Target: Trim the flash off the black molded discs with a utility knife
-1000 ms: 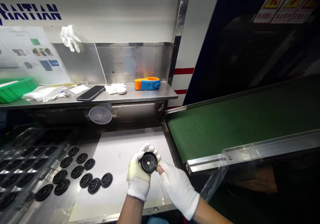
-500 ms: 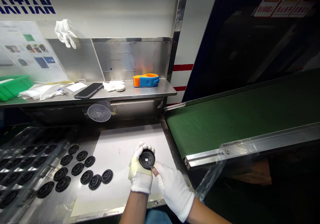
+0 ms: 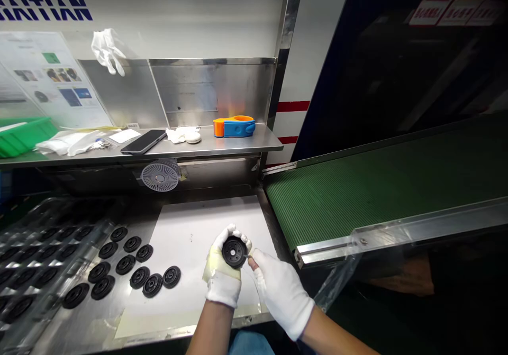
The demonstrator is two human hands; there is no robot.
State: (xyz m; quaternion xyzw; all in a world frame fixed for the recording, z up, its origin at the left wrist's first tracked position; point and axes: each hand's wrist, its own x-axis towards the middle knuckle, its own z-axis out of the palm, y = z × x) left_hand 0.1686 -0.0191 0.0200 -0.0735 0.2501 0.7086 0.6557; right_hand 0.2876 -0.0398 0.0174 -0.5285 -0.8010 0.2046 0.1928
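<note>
My left hand (image 3: 223, 267), in a white glove with a yellowish palm, is wrapped round a black wheel-shaped part (image 3: 233, 260). The wheel's flat face, with a pale hole at its centre, is turned up toward me. At the wheel's right rim, my gloved right hand (image 3: 278, 286) is closed in a pinch, one bare fingertip showing. A tiny thin thing seems to stick out of that pinch against the rim, too small to name. More black wheels (image 3: 172, 276) lie to the left, some on a white sheet (image 3: 198, 238) and others on the metal table.
Clear trays (image 3: 35, 275) of black wheels fill the left side. Behind runs a metal shelf (image 3: 222, 151) with a phone (image 3: 143, 142), a blue-orange tape holder (image 3: 234, 127) and a green bin (image 3: 26, 137). A small fan (image 3: 160, 176) hangs below it. A green conveyor (image 3: 357, 191) slopes up right.
My right hand's pinch has shifted from the wheel's lower edge up along its right rim. My left hand still holds the wheel, and the whole view has shifted slightly.
</note>
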